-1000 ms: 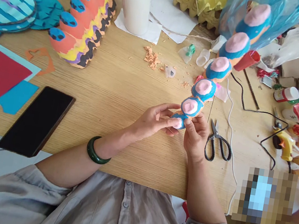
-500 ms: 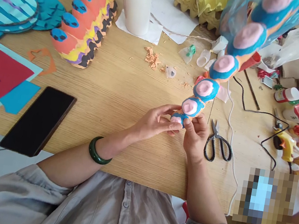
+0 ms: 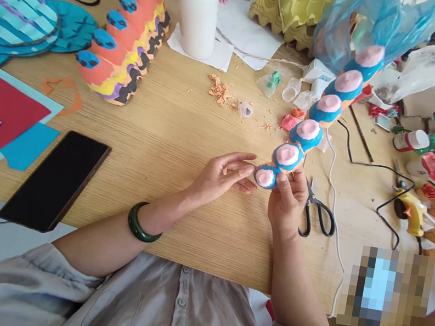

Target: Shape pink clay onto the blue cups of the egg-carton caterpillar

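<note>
My right hand grips the near end of an egg carton strip, thumb on top. Its row of bumps is coated in blue clay with pink caps, and orange shows along the sides. The strip slants up and away to the right, above the table. My left hand is open beside the nearest bump, fingers apart, fingertips very close to it; whether they touch I cannot tell. Partly behind my right hand lie black-handled scissors. A second strip, orange with blue tops and yellow, purple and black edging, rests at the back left.
A black phone lies at the left edge near coloured paper sheets. A white bottle stands at the back beside yellow egg trays. Orange scraps dot the middle. To the right are a cord and a yellow glue gun.
The strip has tipped, its far end now lower and appearing smaller. My left hand has let go of the near end and moved slightly left; my right hand keeps its grip.
</note>
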Tool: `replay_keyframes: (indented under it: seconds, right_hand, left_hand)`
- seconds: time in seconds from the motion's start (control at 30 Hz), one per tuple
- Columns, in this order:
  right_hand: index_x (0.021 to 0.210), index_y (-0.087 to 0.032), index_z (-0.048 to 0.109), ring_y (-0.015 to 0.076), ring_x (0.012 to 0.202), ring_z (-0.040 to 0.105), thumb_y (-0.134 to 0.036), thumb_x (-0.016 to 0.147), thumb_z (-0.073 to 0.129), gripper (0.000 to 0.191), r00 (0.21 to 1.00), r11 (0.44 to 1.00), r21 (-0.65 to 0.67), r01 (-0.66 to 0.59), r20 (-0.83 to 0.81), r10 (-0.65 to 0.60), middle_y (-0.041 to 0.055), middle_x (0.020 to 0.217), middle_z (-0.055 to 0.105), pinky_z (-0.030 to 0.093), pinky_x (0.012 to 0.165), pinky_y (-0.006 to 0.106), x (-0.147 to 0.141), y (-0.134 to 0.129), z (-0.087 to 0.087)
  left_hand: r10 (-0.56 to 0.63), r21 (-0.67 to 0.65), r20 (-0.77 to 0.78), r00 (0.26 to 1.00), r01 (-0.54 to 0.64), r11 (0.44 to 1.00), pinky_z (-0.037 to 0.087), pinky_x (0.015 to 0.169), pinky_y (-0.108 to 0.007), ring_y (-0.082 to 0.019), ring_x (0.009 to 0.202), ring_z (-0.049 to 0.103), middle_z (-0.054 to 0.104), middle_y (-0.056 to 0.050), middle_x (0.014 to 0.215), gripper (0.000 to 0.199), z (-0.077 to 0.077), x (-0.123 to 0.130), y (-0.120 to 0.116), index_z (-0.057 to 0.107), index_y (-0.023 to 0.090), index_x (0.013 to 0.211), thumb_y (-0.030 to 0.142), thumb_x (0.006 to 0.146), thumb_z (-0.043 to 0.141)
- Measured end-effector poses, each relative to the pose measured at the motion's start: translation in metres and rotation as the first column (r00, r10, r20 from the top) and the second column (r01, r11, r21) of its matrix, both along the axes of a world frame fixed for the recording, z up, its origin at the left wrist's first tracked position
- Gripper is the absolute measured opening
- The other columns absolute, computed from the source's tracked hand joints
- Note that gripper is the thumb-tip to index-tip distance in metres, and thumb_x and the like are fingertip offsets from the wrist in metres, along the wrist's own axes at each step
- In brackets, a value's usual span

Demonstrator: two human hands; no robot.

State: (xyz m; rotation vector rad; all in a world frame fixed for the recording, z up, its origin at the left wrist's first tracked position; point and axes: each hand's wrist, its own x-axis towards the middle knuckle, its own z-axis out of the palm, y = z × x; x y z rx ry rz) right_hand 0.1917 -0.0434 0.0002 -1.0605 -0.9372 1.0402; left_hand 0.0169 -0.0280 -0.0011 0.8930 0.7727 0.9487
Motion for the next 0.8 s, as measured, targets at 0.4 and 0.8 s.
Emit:
replay_keyframes:
  seconds: [0.4,0.8]
  right_hand:
    - [0.102,-0.031,0.074,0.0208,0.081,0.078,-0.051,0.081,0.090,0.033,1.000,1.000,-0.010,0.007,0.021,-0.007,-0.0024,0.087,0.082,0.065,0.084,0.037,-0.0004,-0.0004,-0.0017]
    - [0.106,-0.031,0.074,0.0198,0.080,0.078,-0.051,0.085,0.089,0.032,0.995,0.999,0.009,-0.036,0.088,0.035,-0.0023,0.087,0.082,0.065,0.081,0.035,0.0016,-0.0023,-0.0038]
  left_hand:
    - [0.239,0.591,-0.252,0.938,-0.046,0.805,0.067,0.078,-0.020,-0.011,0.084,0.079,0.078,-0.011,0.126,0.041,-0.0052,-0.0038,-0.0036,0.066,0.019,0.141,0.034,0.102,0.068]
    - [0.431,0.744,-0.405,0.807,0.017,0.668,0.064,0.073,-0.021,-0.009,0.078,0.072,0.061,-0.014,0.156,0.075,-0.0062,-0.0022,-0.0050,0.050,0.027,0.162,0.010,0.090,0.062]
